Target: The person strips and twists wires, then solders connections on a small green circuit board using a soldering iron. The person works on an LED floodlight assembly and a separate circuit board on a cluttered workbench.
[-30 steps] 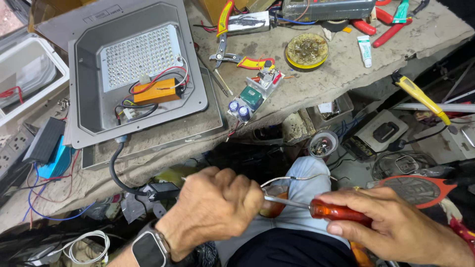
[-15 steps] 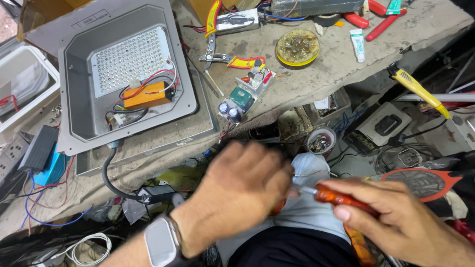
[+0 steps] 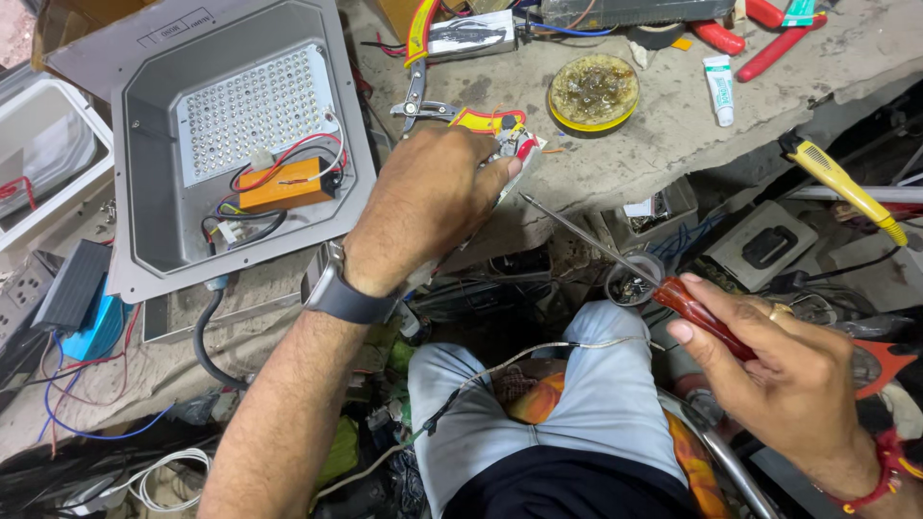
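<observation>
Dark watch (image 3: 338, 288), red wrist thread (image 3: 889, 471), ring (image 3: 777, 311).

Lamp housing (image 3: 154, 221) left — tin (image 3: 593, 91) right

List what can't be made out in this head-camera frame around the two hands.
- Small circuit board at the bench edge: mostly covered by the left hand, so its parts and the grip on it are unclear.
- Red-handled screwdriver: handle end buried in the right hand; the thin tip is too small to tell its type.
- Grey LED floodlight housing: small connectors too tiny to read.
- Red-handled pliers: cut off by the top edge.
</observation>
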